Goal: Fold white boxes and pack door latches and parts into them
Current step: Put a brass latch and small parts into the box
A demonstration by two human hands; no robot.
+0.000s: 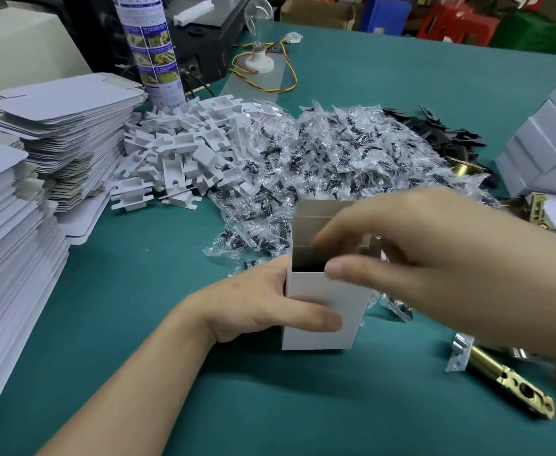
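Note:
A white box (pixel 322 327) stands upright on the green table (pixel 171 373) with its top flaps raised. My left hand (pixel 260 304) grips its left side, thumb across the front face. Over the open top hovers my right hand (pixel 418 255), blurred, with thumb and fingers at the box's mouth; whether it holds anything I cannot tell. A brass door latch (pixel 503 380) lies on the table at the lower right. Behind the box spreads a heap of clear screw packets (pixel 335 166), with white plastic inserts (pixel 184 153) to its left and black parts (pixel 441 133) to its right.
Two stacks of flat white box blanks (pixel 56 133) fill the left side. Folded white boxes (pixel 546 146) are piled at the right edge. At the back stand a printed spray can (pixel 154 51), a lamp bulb on a white socket (pixel 258 37) with coloured wires, and a black machine.

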